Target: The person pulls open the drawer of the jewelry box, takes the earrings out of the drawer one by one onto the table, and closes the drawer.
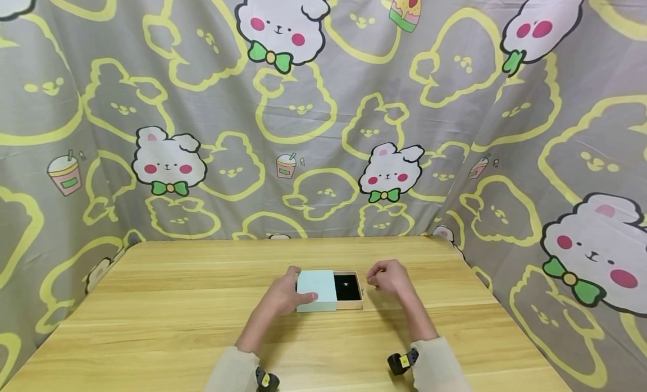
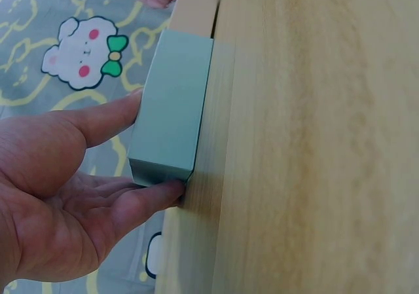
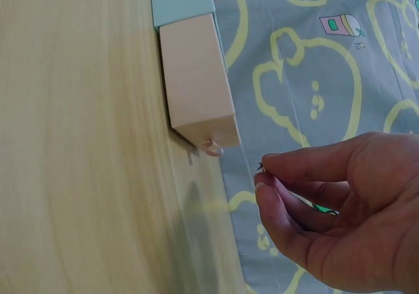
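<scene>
A jewelry box with a pale blue sleeve (image 1: 316, 285) lies on the table, its light pink drawer (image 3: 198, 71) pulled partly out to the right. Inside the drawer a black insert (image 1: 346, 294) carries one tiny star-shaped stud (image 1: 346, 284). My left hand (image 1: 282, 294) grips the sleeve at its left end, with the thumb on one side and fingers round the end, as the left wrist view shows. Just right of the drawer, apart from it, my right hand (image 1: 391, 278) pinches a tiny pointed piece (image 3: 260, 166), apparently a star stud earring, between thumb and fingertips.
A wooden table (image 1: 151, 302) extends round the box on all sides. Patterned grey curtains (image 1: 313, 128) hang behind the table and along both sides. A small ribbon pull (image 3: 211, 148) sticks out from the drawer's front.
</scene>
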A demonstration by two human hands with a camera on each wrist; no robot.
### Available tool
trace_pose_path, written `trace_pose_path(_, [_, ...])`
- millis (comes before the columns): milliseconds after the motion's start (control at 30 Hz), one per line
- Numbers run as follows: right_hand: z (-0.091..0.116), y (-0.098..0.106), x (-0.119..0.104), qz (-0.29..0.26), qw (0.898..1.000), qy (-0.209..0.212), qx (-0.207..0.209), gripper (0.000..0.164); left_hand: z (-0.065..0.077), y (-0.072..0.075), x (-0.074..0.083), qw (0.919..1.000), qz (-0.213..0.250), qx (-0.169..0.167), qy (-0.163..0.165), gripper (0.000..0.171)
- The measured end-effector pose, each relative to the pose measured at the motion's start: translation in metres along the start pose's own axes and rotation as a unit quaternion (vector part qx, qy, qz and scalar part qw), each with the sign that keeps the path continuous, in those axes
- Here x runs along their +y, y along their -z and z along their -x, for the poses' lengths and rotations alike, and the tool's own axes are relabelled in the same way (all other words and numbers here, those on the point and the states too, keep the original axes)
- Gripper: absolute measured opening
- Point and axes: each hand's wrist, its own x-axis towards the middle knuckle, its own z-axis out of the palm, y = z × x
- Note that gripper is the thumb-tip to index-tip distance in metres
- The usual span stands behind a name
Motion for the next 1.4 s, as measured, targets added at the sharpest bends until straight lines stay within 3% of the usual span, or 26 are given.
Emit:
trace_pose_path(633, [-0.004,0.006,0.021,0.048,0.999,-0.011,-0.004,0.004,0.0,-0.001,0.001,1.0,0.001,-0.001,0.0,0.085])
trace_pose_path(1400, [-0.007,0.013,0.031,0.058,0.998,-0.033,-0.003,0.006,0.001,0.001,0.001,1.0,0.005,0.0,0.002,0.085])
